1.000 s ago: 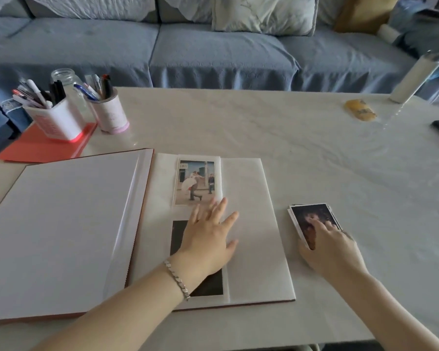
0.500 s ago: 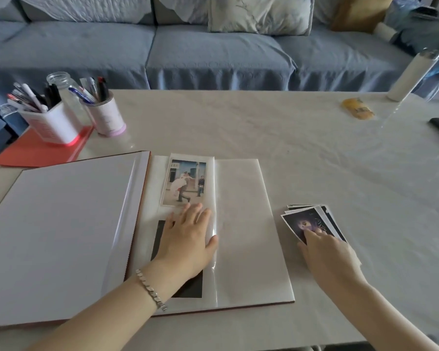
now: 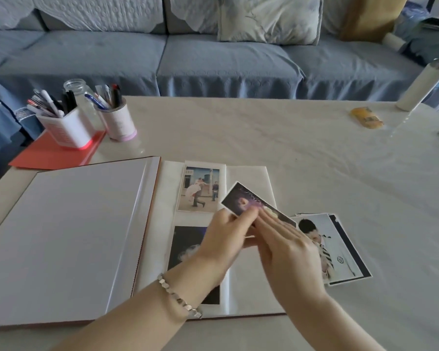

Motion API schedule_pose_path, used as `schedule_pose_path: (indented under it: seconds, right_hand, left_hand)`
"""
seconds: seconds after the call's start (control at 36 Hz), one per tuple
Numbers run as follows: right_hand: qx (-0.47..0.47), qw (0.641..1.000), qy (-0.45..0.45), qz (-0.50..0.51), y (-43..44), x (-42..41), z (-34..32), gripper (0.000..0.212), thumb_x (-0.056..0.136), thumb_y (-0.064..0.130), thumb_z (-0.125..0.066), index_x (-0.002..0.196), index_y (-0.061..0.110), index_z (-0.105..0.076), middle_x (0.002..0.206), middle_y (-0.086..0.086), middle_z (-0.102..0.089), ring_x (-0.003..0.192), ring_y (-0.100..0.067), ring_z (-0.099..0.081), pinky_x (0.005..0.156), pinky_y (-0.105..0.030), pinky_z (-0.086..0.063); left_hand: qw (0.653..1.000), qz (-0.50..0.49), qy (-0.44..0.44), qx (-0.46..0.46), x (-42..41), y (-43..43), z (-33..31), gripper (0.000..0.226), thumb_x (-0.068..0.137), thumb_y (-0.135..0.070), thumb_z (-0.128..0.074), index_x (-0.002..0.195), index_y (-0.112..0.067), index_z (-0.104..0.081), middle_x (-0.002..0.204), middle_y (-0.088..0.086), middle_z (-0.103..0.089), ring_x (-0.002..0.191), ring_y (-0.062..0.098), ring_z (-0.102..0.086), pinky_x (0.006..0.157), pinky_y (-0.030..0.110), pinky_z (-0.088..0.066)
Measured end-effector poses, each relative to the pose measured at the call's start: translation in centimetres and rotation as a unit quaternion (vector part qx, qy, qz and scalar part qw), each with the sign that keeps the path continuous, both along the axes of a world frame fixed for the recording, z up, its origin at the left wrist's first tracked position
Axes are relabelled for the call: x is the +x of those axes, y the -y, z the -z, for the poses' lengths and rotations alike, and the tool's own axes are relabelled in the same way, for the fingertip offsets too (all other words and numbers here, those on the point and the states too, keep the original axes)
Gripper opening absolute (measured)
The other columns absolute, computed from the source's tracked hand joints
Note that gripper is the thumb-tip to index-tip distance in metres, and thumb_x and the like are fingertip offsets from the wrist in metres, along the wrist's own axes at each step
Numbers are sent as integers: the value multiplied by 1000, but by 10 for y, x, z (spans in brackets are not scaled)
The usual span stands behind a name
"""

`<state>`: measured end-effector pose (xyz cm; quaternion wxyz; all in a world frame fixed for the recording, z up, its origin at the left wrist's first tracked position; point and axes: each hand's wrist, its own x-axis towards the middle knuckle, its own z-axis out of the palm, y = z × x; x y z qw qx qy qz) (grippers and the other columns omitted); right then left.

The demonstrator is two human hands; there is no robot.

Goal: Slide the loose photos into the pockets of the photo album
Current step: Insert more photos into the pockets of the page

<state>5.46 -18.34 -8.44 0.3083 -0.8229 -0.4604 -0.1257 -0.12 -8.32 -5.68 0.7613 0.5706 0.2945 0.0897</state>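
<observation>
Pockets of our album (image 3: 249, 178) held two photos (image 3: 200, 190); our left hand (image 3: 223, 239) pinched a third photo (image 3: 241, 198), right hand (image 3: 289, 252) fingers straight against it (stack (image 3: 340, 249) at right lay unfiled).

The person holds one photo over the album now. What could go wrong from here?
Fingers of the right hand lie flat on the dark photo and may smudge it. It is askew to the album page; entering a pocket crooked could bend a corner. The right arm could nudge the fanned loose photos.
</observation>
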Motion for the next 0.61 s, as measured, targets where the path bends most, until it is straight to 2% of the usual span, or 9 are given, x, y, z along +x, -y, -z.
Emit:
schedule_pose_path:
  seconds: [0.11,0.17,0.22,0.28,0.39,0.44,0.5,0.56,0.61]
  right_hand:
    - [-40,996,-69,-50,-16,-1,-5,40,83,47,-54,100,16,-73,103,4,-72,94,-10,-66,83,-23,-51]
    - [-40,990,-137,-11,-21,7,-8,37,86,46,-57,108,19,-70,110,8,-69,88,-8,-65,79,-14,-45]
    - [-77,983,-163,28,-26,23,1,37,91,38,-55,123,20,-62,129,9,-58,108,-8,-58,86,-15,-40]
    - [-137,977,-157,46,-34,42,16,42,94,37,-49,131,19,-54,143,7,-44,133,-8,-38,102,-21,-32]
    - [-252,946,-203,-24,-59,52,34,44,97,37,-43,132,11,-49,147,-2,-39,141,-15,-22,109,-21,-17]
    - [-229,940,-242,-64,-70,46,41,36,97,32,-46,118,5,-57,134,-6,-49,134,-20,-33,105,-23,-22]
    - [-159,935,-313,-43,-79,40,44,29,95,28,-50,114,7,-59,120,-3,-57,117,-16,-49,93,-20,-34]
    - [-89,902,-422,13,-85,36,40,28,93,24,-54,119,16,-60,113,2,-62,96,-9,-55,78,-17,-38]
    - [-31,871,-490,33,-89,35,40,28,91,18,-57,119,16,-61,112,-2,-64,90,-10,-56,76,-19,-40]
  left_hand:
    - [980,-149,-80,107,-1,-26,17,12,90,-17,-58,83,-10,-65,86,15,-70,81,28,-68,79,43,-55]
    - [963,-178,-96,178,-2,-44,25,12,88,-21,-61,84,-10,-64,83,12,-69,80,27,-67,76,40,-55]
    - [946,-196,-107,237,-2,-62,28,16,87,-25,-61,83,-9,-62,79,7,-67,75,22,-65,63,29,-51]
    - [929,-222,-111,275,-1,-80,30,20,88,-27,-61,85,-7,-61,77,5,-65,70,19,-62,55,22,-46]
    - [898,-241,-125,345,2,-107,33,23,90,-27,-58,78,-8,-55,68,1,-56,63,16,-53,56,24,-39]
    - [888,-237,-141,369,2,-116,33,32,92,-26,-55,66,-12,-43,61,-1,-46,56,13,-44,47,17,-30]
    - [883,-228,-147,384,2,-125,34,35,93,-27,-53,65,-10,-39,61,2,-42,58,19,-41,48,20,-29]
    - [886,-219,-146,382,1,-130,34,35,93,-30,-52,72,-3,-44,66,10,-47,64,28,-46,53,29,-32]
    - [892,-213,-132,376,0,-133,33,38,93,-30,-52,80,5,-49,76,22,-54,72,36,-52,57,34,-35]
